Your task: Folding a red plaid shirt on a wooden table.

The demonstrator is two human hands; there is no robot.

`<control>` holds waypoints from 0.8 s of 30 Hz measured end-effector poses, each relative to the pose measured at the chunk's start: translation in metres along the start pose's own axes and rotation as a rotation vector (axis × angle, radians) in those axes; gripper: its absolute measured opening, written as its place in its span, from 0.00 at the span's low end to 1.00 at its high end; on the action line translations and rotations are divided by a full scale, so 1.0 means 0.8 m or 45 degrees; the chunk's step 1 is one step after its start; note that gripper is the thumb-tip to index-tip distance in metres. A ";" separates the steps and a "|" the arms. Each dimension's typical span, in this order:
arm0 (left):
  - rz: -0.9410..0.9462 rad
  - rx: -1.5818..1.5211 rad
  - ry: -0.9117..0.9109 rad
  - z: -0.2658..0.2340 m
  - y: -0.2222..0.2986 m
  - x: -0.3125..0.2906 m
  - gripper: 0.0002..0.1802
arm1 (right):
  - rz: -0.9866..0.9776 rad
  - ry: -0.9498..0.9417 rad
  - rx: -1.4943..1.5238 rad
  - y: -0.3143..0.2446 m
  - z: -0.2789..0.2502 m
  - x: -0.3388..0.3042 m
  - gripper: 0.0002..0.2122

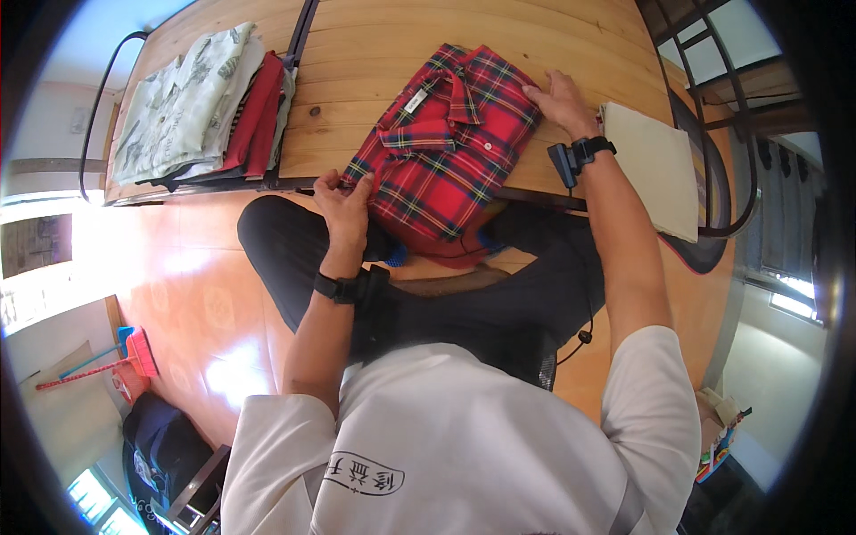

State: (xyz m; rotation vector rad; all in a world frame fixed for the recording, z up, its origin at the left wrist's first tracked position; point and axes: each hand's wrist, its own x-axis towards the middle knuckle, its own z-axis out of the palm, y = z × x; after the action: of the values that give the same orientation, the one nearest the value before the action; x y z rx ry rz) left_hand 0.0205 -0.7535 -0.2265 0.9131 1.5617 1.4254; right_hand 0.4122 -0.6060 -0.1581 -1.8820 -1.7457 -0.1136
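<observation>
A folded red plaid shirt (437, 183) lies slantwise on the wooden table, its collar and white label facing up and its lower end over the near edge. At its lower left corner is my left hand (343, 209), with thumb and fingers closed on the fabric. My right hand (563, 105) rests by the shirt's upper right edge; the thumb side touches the cloth and the fingers are stretched out. Dark bands with small devices circle both wrists.
A stack of folded clothes (183, 111) sits at the table's left, a patterned white shirt on top. Right of my right forearm lies a cream flat piece (655, 169). Black metal rails (89, 134) flank the table (374, 36). A red broom (138, 352) stands at the left.
</observation>
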 end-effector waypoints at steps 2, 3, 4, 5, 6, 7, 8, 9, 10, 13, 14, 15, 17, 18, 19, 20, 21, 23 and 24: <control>-0.004 -0.002 -0.069 0.008 -0.006 -0.002 0.36 | 0.028 -0.247 0.184 0.022 0.006 0.001 0.22; 0.084 0.154 -0.081 0.005 -0.012 -0.003 0.37 | 0.030 -0.244 0.184 0.017 0.002 -0.001 0.22; 0.171 0.310 -0.086 0.001 -0.011 -0.005 0.37 | 0.059 -0.414 0.227 0.000 -0.005 -0.004 0.22; 0.171 0.309 -0.084 -0.002 -0.010 -0.004 0.37 | 0.089 -0.584 0.269 -0.017 -0.013 -0.009 0.21; 0.189 0.267 -0.138 -0.004 0.001 -0.003 0.36 | 0.171 -0.651 0.258 -0.029 -0.026 -0.015 0.17; 0.205 0.224 -0.192 -0.005 0.008 0.000 0.36 | 0.175 -0.643 0.254 -0.029 -0.035 -0.014 0.17; 0.291 0.186 -0.181 -0.004 -0.015 0.020 0.34 | 0.204 -0.799 0.261 -0.029 -0.041 -0.013 0.15; 0.294 0.179 -0.199 0.003 -0.003 0.030 0.34 | 0.243 -0.950 0.265 -0.025 -0.050 -0.015 0.13; 0.320 0.240 -0.253 0.009 0.020 0.035 0.34 | 0.262 -0.946 0.260 -0.018 -0.059 -0.024 0.13; 0.415 0.229 -0.366 0.025 0.061 0.071 0.33 | 0.392 -1.030 0.593 -0.021 -0.099 -0.064 0.10; 0.485 0.162 -0.422 0.031 0.070 0.087 0.32 | 0.369 -1.094 0.578 -0.028 -0.113 -0.076 0.09; 0.483 0.157 -0.429 0.037 0.078 0.105 0.32 | 0.349 -1.153 0.564 -0.030 -0.123 -0.084 0.08; 0.600 0.245 -0.510 0.048 0.090 0.137 0.30 | 0.411 -1.225 0.342 -0.019 -0.119 -0.097 0.09; 0.601 0.246 -0.512 0.056 0.093 0.148 0.30 | 0.426 -1.180 0.271 -0.021 -0.118 -0.103 0.11; 0.620 0.295 -0.439 0.062 0.094 0.157 0.28 | 0.437 -1.136 0.202 -0.023 -0.119 -0.108 0.12; 0.639 0.346 -0.362 0.063 0.094 0.162 0.25 | -0.073 -1.009 0.183 -0.024 -0.127 -0.111 0.14; 0.642 0.345 -0.372 0.069 0.094 0.160 0.25 | -0.064 -1.004 0.183 -0.020 -0.124 -0.112 0.14; 1.178 0.732 0.041 0.080 0.089 0.150 0.18 | 0.095 -0.617 0.094 -0.012 -0.112 -0.111 0.14; 1.178 0.733 0.040 0.086 0.092 0.138 0.18 | 0.096 -0.618 0.094 -0.011 -0.107 -0.107 0.14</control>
State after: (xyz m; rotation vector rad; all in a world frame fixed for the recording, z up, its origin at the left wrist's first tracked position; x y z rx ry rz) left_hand 0.0379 -0.6180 -0.1659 2.1654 1.6784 1.5740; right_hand 0.4181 -0.7212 -0.1201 -2.0329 -1.9453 0.4675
